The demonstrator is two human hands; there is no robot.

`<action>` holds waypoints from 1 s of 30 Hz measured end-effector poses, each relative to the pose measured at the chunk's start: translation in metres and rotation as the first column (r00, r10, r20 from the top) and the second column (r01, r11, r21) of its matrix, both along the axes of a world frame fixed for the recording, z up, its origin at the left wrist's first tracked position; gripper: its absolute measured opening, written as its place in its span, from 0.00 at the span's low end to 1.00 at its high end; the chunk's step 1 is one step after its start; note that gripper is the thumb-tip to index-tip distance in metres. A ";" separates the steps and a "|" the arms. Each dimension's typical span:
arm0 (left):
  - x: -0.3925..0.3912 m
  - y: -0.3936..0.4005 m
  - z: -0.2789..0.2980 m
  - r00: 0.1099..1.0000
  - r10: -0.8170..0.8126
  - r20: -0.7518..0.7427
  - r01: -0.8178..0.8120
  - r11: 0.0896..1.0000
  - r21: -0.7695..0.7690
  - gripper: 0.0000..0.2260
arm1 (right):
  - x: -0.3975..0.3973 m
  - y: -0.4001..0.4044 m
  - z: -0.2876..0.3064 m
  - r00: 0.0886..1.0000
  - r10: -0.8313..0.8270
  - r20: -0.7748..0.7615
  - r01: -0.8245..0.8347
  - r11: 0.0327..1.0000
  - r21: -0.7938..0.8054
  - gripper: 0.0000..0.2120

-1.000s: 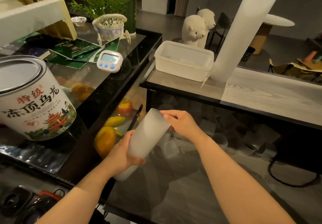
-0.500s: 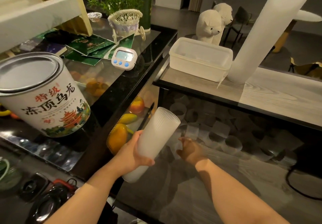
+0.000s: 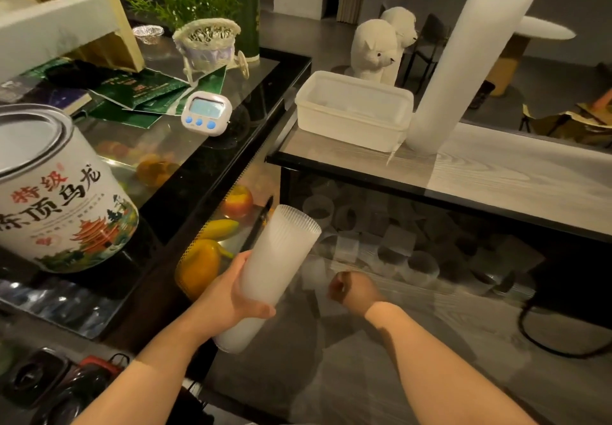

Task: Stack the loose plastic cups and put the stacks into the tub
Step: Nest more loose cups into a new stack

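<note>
Largest of what I have to handle is the tall white column of nested ribbed plastic cups [image 3: 470, 60] leaning at the upper right of the frame, its foot on the grey wood-grain counter [image 3: 496, 173] just beside the white translucent rectangular plastic tub [image 3: 352, 110] at upper centre; I judge it light but top-heavy and ready to bend or slide apart, so I would hold it low with a second grip higher up. Next is the shorter stack of the same frosted cups [image 3: 275, 272] at lower centre, tilted with its open rim up and right, my left hand [image 3: 231, 299] wrapped round its lower half; thin walls will buckle if squeezed, so a mid-body hold seems right. Smallest are the loose clear cups [image 3: 420, 265] scattered on the dim lower shelf at centre right, slippery and nearly weightless. My right hand [image 3: 354, 290] reaches down toward them, fingers curled; I cannot tell whether it holds one.
</note>
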State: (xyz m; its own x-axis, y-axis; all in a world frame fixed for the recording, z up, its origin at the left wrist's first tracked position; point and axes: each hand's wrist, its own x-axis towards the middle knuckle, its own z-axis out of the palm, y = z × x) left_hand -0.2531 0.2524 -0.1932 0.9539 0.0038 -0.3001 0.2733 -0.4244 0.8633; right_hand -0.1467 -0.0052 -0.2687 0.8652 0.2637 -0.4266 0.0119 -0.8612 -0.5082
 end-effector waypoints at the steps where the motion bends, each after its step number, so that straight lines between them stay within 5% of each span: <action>1: 0.000 0.000 -0.001 1.000 0.000 -0.003 0.000 1.000 0.016 0.44 | 0.001 -0.005 0.001 1.000 -0.008 0.005 0.008 1.000 -0.010 0.02; 7: 0.005 -0.003 0.000 0.999 -0.030 -0.015 0.031 0.992 0.125 0.45 | 0.012 -0.033 0.028 0.952 -0.301 -0.058 0.305 0.911 0.280 0.09; 12: 0.006 -0.011 0.004 0.997 -0.071 -0.003 0.070 0.971 0.228 0.43 | 0.001 -0.044 0.089 0.862 -0.488 -0.139 0.441 0.585 0.681 0.08; 17: 0.006 -0.017 0.008 0.994 -0.110 0.009 0.103 0.957 0.271 0.44 | -0.005 -0.033 0.158 0.900 -0.370 -0.231 0.331 0.236 0.914 0.06; 19: 0.007 -0.018 0.010 0.994 -0.108 0.012 0.101 0.960 0.260 0.46 | -0.006 -0.024 0.174 0.937 -0.300 -0.180 0.265 0.269 0.926 0.06; 24: 0.007 -0.014 0.017 0.994 -0.086 0.070 0.066 0.965 0.253 0.45 | -0.007 -0.005 0.192 0.969 -0.202 0.140 0.033 0.671 0.741 0.06; 30: 0.007 -0.012 0.022 0.994 -0.061 0.091 0.037 0.969 0.243 0.43 | -0.007 0.013 0.195 0.933 -0.120 0.340 -0.114 0.797 0.594 0.06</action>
State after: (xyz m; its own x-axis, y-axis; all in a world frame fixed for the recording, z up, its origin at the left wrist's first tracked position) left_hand -0.2459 0.2403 -0.1713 0.9792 0.0168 -0.2021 0.1669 -0.6332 0.7557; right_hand -0.1536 0.0080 -0.0740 0.9229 0.3590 0.1392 0.2828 -0.3866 -0.8778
